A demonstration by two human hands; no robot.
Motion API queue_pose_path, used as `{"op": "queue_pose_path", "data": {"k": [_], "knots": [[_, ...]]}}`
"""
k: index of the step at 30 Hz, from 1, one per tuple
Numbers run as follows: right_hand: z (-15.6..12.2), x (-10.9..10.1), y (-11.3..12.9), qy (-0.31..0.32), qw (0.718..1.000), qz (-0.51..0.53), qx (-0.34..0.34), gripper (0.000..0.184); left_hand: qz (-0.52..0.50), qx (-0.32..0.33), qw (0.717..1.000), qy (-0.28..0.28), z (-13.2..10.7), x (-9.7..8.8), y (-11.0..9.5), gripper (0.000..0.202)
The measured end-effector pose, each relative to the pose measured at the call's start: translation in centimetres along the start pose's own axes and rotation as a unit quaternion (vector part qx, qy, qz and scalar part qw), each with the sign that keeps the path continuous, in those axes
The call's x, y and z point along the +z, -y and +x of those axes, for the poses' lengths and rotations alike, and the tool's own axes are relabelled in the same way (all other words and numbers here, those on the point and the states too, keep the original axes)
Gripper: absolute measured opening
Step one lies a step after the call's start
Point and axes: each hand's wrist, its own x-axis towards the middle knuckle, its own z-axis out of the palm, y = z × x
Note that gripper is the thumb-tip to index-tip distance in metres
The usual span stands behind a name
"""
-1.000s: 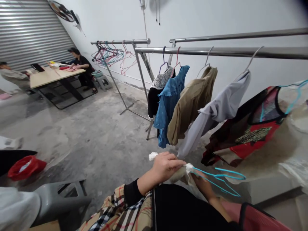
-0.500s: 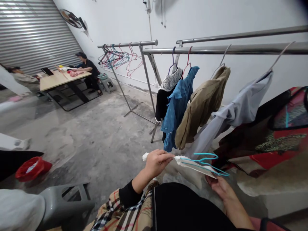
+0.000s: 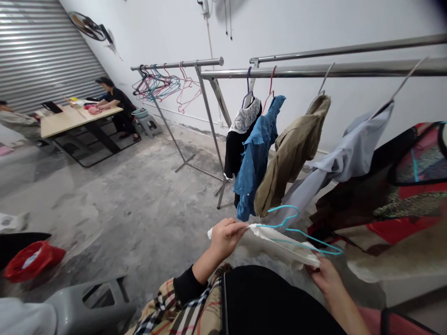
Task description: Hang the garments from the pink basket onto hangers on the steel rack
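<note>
My left hand (image 3: 226, 239) pinches one end of a thin cream cloth garment (image 3: 282, 246), and a small white bunch of it sticks out past my fingers. My right hand (image 3: 324, 277) holds the other end from below. A light blue wire hanger (image 3: 282, 215) sits partly inside the cloth, with its hook rising above the top edge and its far tip beyond the cloth on the right. My plaid sleeve with a black cuff (image 3: 190, 291) shows below my left hand.
Blue, khaki, black and grey garments (image 3: 256, 158) hang on hangers from a steel rail (image 3: 314, 70) ahead. A patterned red garment (image 3: 384, 204) hangs close on the right. Further back, a person (image 3: 115, 100) works at a wooden table (image 3: 70, 120). A grey stool (image 3: 94, 298) and red bag (image 3: 31, 263) are lower left.
My hands have moved apart and pulled the cloth flatter. The hanger now lies more inside it, with its hook raised above the edge. The view has shifted slightly.
</note>
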Motion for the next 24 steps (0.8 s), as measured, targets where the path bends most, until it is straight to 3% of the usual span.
{"op": "queue_pose_path", "data": {"k": [3,7,10,15,19,24], "knots": [[-0.8,0.1,0.9,-0.027,0.999,0.024,0.035,0.032,-0.011,-0.007,1.0,0.011,-0.2,0.2,0.6,0.016],[-0.8,-0.4,1.8,-0.123,0.992,0.026,0.009,0.021,0.008,0.022,0.999,0.03,-0.6,0.7,1.3,0.017],[-0.5,-1.1,2.0,-0.153,0.988,0.012,-0.001,0.023,0.026,0.028,0.999,0.026,-0.8,1.0,1.7,0.017],[-0.4,-1.7,2.2,-0.163,0.984,-0.022,-0.064,0.034,0.058,0.054,0.996,0.03,-0.7,1.1,2.1,0.018],[-0.9,-0.8,3.2,-0.176,0.974,-0.093,-0.107,0.04,0.114,0.08,0.989,0.052,-0.8,1.1,2.6,0.017],[-3.3,1.8,5.0,-0.115,0.934,-0.289,-0.174,0.039,0.141,0.006,0.982,0.126,-1.0,1.8,3.5,0.017]]}}
